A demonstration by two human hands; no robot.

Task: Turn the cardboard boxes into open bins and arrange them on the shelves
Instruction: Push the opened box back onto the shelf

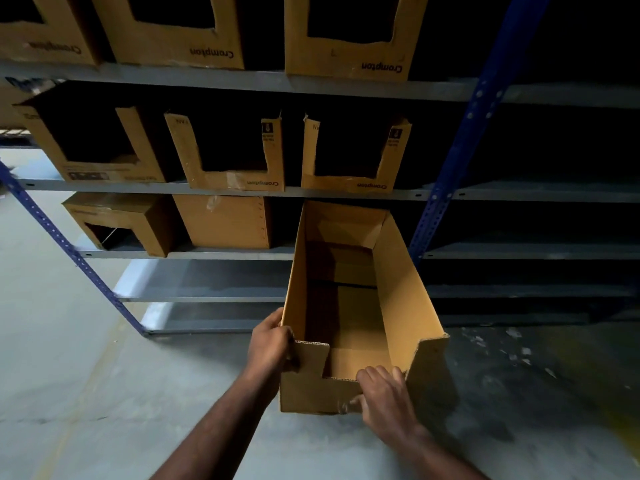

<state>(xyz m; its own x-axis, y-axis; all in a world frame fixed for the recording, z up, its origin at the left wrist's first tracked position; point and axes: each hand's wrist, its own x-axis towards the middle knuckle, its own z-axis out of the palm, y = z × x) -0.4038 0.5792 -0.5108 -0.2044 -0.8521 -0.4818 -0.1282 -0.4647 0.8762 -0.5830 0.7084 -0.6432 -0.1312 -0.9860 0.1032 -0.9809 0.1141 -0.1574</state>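
Cardboard bin [360, 306], corrugated, notched front; left hand [270, 344], right hand [384, 396] fingers gripping it.

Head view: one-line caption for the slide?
Left hand and right hand hold an open cardboard bin before blue-framed shelving lined with finished bins.

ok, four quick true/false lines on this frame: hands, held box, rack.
1. The left hand and right hand both grip the open cardboard bin. True.
2. That bin holds parts. False: its inside is empty.
3. The rack upright is red. False: it is blue.
4. The Crompton print on the shelved bin reads upside down. True.
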